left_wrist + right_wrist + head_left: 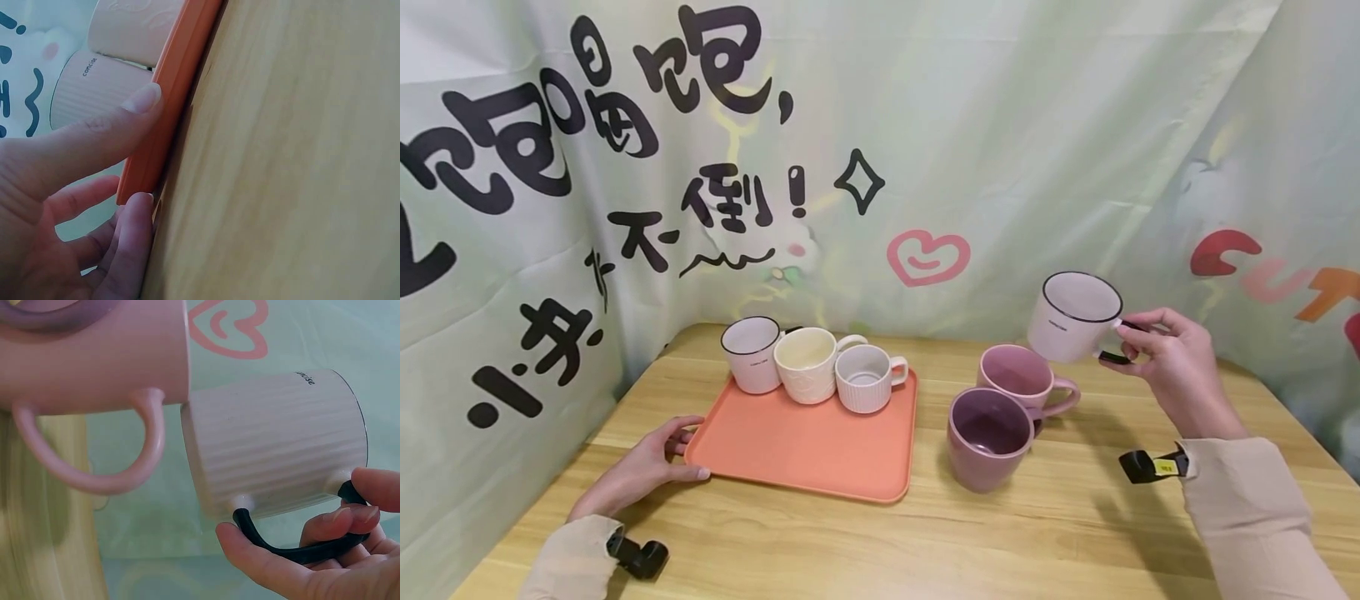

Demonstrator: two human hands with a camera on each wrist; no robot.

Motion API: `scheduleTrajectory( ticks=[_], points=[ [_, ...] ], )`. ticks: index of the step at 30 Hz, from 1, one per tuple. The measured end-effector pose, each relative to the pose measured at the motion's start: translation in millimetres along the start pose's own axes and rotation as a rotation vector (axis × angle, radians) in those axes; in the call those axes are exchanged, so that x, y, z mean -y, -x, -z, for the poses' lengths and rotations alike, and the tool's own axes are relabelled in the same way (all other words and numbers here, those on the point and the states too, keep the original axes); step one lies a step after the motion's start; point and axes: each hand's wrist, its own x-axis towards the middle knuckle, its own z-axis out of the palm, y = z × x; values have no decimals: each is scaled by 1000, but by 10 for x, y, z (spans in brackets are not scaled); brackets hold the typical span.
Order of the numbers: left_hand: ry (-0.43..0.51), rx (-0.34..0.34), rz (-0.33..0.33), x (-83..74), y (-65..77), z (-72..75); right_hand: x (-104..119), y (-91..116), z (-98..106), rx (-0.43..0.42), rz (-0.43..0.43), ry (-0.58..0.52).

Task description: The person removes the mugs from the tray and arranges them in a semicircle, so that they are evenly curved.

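Observation:
My right hand [1176, 358] holds a white mug [1070, 321] with a black rim by its black handle [300, 552]. The mug is off the table, up behind a pink mug [1018, 371]. A purple mug [988, 442] stands in front of the pink one. At the left, my left hand [651, 458] grips the left edge of an orange tray [805, 458], thumb on its near side. Along the tray's back stand another white mug with a black rim [751, 358], a cream mug [805, 367] and a small ribbed light grey cup [863, 382].
Everything stands on a light wooden table [850, 550]. A pale printed curtain [1000, 167] with black lettering hangs right behind its back edge and along the left. The purple and pink mugs stand just right of the tray, close together.

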Motion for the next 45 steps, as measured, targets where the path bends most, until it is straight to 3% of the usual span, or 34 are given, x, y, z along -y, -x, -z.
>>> scheduleTrajectory(
  ticks=[26, 38, 45],
  points=[
    [5, 10, -7, 2, -8, -16, -275, 136, 312, -59, -90, 106],
    [5, 11, -21, 20, -22, -27, -487, 134, 393, -80, -256, 235],
    [4, 11, -34, 38, -16, -5, -536, 127, 436, -59, -273, 226]
  ],
)
